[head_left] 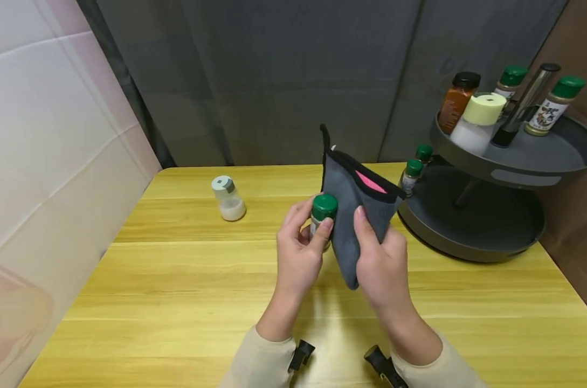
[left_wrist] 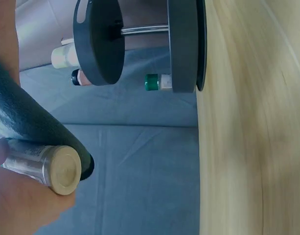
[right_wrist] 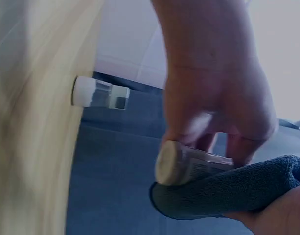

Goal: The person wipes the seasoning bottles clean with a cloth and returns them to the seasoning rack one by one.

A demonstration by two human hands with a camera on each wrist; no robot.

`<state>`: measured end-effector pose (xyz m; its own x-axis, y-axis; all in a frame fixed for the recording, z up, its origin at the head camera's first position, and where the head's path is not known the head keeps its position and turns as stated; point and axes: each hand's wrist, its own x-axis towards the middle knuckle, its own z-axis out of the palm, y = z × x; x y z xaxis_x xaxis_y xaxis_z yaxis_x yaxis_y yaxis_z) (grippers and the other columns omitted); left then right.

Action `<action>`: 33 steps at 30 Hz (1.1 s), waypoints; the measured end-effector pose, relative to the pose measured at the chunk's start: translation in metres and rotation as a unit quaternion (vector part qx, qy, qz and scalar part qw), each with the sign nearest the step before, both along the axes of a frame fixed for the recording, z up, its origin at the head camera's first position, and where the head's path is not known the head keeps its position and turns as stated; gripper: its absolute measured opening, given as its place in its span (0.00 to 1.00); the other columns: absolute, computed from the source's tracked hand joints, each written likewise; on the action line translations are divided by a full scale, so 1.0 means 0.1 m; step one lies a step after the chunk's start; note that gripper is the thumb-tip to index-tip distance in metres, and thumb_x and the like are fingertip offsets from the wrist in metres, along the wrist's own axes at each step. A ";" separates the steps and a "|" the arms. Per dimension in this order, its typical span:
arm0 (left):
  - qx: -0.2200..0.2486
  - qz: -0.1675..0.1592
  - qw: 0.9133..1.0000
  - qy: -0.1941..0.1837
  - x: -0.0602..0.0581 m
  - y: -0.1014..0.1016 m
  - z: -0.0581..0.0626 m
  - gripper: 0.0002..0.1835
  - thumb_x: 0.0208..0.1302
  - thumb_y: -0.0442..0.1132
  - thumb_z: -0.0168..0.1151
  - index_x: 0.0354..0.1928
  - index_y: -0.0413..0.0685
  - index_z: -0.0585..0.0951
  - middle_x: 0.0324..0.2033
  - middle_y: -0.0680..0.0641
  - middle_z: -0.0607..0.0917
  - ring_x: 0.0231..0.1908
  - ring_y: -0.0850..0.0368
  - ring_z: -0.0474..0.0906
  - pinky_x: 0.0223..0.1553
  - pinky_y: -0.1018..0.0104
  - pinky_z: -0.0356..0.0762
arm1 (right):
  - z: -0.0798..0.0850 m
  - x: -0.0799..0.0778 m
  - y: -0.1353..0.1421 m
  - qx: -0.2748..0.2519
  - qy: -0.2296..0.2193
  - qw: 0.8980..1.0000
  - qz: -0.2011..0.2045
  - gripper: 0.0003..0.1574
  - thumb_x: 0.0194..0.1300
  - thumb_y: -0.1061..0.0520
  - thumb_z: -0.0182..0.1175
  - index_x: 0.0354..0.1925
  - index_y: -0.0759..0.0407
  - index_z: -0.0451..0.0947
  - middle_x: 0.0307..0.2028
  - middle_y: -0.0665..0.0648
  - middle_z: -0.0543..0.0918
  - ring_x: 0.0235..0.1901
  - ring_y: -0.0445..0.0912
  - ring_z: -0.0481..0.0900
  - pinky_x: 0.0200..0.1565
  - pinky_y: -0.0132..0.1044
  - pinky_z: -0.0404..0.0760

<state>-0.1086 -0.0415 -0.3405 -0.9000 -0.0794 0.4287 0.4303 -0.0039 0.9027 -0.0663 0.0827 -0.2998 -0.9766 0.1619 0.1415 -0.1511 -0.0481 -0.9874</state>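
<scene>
My left hand (head_left: 298, 245) grips a small spice jar (head_left: 324, 207) with a green cap, held upright above the table. The jar's pale round base (left_wrist: 66, 170) faces the left wrist camera. In my right hand (head_left: 382, 264) is a folded grey cloth (head_left: 344, 215) with black edging and a pink patch, the thumb lying over its front. The cloth touches the jar's side, as the right wrist view also shows along the jar (right_wrist: 194, 164). Part of the jar's label is hidden by my left thumb.
A two-tier dark turntable rack (head_left: 472, 226) stands at the right, with several seasoning jars on its upper tray (head_left: 579, 145) and two green-capped jars (head_left: 411, 175) on the lower one. A white-capped shaker (head_left: 229, 198) stands at the table's back left. A grey curtain (head_left: 274, 81) hangs behind.
</scene>
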 end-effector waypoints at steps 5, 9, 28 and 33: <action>0.010 0.011 1.000 0.005 0.01 0.00 0.03 0.20 0.74 0.33 0.66 0.65 0.42 0.84 0.55 0.40 0.83 0.44 0.58 0.78 0.40 0.75 0.81 | -0.14 0.00 -0.04 0.035 -0.015 0.999 0.008 0.24 0.85 0.48 0.51 0.59 0.65 0.80 0.47 0.64 0.86 0.39 0.46 0.84 0.42 0.32 0.84; -0.003 0.022 1.000 0.021 0.01 -0.02 0.06 0.22 0.73 0.33 0.67 0.67 0.43 0.83 0.55 0.41 0.83 0.48 0.57 0.77 0.39 0.75 0.77 | -0.21 -0.05 -0.04 0.064 -0.063 0.995 0.044 0.25 0.85 0.46 0.50 0.59 0.64 0.82 0.48 0.65 0.88 0.39 0.46 0.85 0.42 0.34 0.84; -0.005 0.028 0.999 0.022 0.03 -0.03 0.10 0.22 0.73 0.33 0.67 0.67 0.43 0.83 0.55 0.41 0.84 0.49 0.56 0.76 0.38 0.76 0.76 | -0.21 -0.03 -0.08 0.053 -0.071 0.995 0.039 0.26 0.85 0.44 0.49 0.60 0.62 0.82 0.49 0.64 0.87 0.41 0.47 0.85 0.43 0.33 0.83; -0.016 0.021 0.999 0.026 0.02 -0.04 0.06 0.21 0.73 0.33 0.67 0.66 0.42 0.83 0.54 0.40 0.83 0.47 0.57 0.75 0.35 0.76 0.74 | -0.08 -0.03 -0.03 0.041 -0.063 0.997 0.034 0.27 0.85 0.43 0.49 0.60 0.61 0.81 0.50 0.63 0.85 0.43 0.50 0.84 0.44 0.33 0.84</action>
<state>-0.1064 -0.0455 -0.3342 -0.8723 -0.1020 0.4782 0.4763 0.0442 0.8782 -0.0689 0.0794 -0.3079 -0.9958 0.0871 0.0269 -0.0246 0.0268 -0.9993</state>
